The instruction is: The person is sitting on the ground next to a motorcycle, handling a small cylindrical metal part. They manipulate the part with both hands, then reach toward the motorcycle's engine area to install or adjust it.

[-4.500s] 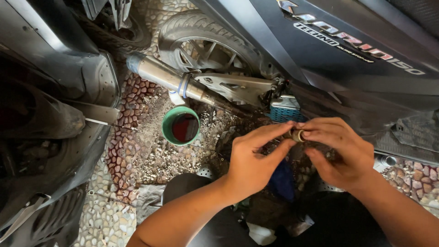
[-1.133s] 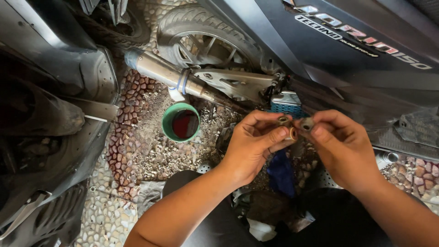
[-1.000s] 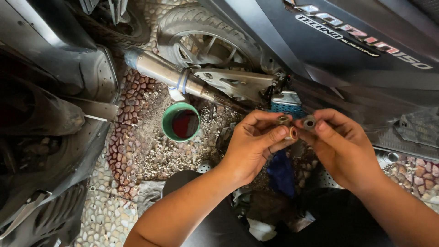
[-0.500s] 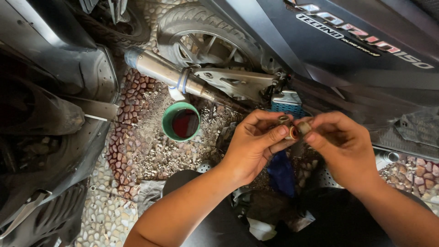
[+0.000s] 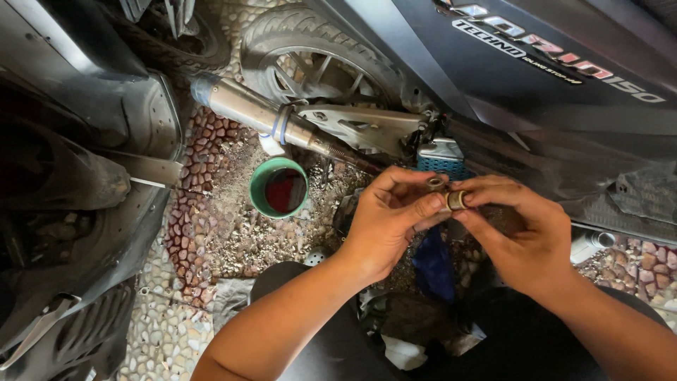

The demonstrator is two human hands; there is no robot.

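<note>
My left hand (image 5: 392,220) and my right hand (image 5: 523,235) meet in front of me, over my lap. Each pinches small brownish cylindrical rollers between thumb and fingertips. One roller (image 5: 435,183) sits on top of my left fingertips; another roller (image 5: 457,200) is held between both hands where the fingers touch. Behind the hands stands a dark grey scooter (image 5: 536,85) with its rear wheel (image 5: 321,53) and silver exhaust pipe (image 5: 261,116).
A green cup (image 5: 280,188) holding dark red liquid stands on the pebble-paved ground (image 5: 211,233) to the left of my hands. Another dark scooter body (image 5: 77,183) fills the left side. A blue rag (image 5: 434,264) and white scraps lie near my knees.
The hands have stayed together at the same spot, with only small finger shifts around the rollers. The right thumb has pressed closer to the left fingers.
</note>
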